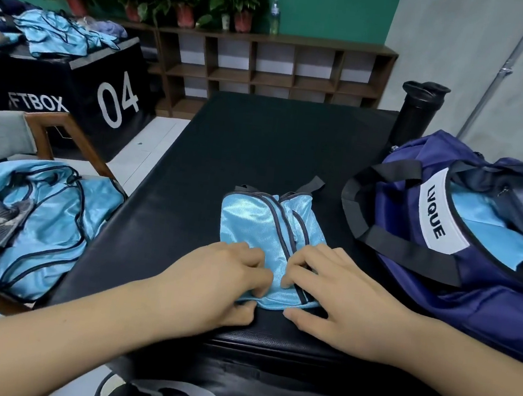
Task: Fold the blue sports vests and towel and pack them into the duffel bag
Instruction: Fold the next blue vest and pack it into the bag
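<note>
Pinch on the folded vest (263, 227): left hand (213, 279) and right hand (331, 289) both clasp its near edge. Lift level, layers together, toward the duffel bag (484, 305).

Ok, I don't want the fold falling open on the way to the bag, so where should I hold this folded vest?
Take the folded vest by its near edge, from your own side, left hand and right hand at either corner, thumbs under, fingers on top. The layers lie stacked there, so a pinch likely traps them all; the far end has loose straps.
</note>
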`<state>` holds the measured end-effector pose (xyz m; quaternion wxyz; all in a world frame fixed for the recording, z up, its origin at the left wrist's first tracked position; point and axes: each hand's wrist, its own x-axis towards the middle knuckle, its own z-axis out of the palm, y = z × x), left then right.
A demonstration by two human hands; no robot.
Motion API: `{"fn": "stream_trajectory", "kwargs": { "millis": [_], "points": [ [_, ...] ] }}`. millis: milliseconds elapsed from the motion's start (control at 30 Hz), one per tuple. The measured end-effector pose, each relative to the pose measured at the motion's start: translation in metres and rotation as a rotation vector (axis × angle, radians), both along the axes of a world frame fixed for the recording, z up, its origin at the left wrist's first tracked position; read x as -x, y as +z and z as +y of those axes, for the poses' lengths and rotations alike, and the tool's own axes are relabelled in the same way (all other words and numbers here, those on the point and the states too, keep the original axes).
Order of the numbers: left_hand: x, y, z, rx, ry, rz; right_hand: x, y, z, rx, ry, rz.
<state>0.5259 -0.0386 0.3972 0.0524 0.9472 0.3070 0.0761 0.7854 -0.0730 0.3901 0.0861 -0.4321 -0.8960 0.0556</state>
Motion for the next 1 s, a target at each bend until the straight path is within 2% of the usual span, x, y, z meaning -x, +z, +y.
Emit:
{"fn": "stream_trajectory", "kwargs": {
  "millis": [100,267,467,633,733,867,933,1000],
  "points": [
    [0.004,0.009,-0.003,0.065,0.019,-0.047,-0.001,0.000,-0.002,0.021,0.003,0.031],
    [0.012,0.023,-0.003,0.313,0.091,-0.221,-0.003,-0.001,0.003,0.052,-0.001,0.196],
    [0.019,0.028,0.004,0.608,0.246,-0.461,0.000,0.012,0.006,0.259,-0.201,0.564],
    [0.017,0.025,0.011,0.802,0.382,-0.589,0.008,0.019,0.013,0.342,-0.323,0.716],
    [0.019,0.022,0.018,0.792,0.420,-0.559,0.008,0.016,0.018,0.303,-0.419,0.764],
    [0.021,0.015,0.024,0.778,0.482,-0.627,0.007,0.013,0.021,0.118,-0.512,0.657],
    [0.020,0.011,0.028,0.705,0.493,-0.616,0.007,0.014,0.021,0.049,-0.502,0.604],
    [0.020,0.008,0.030,0.548,0.502,-0.555,0.006,0.014,0.023,-0.043,-0.468,0.488]
  ]
}}
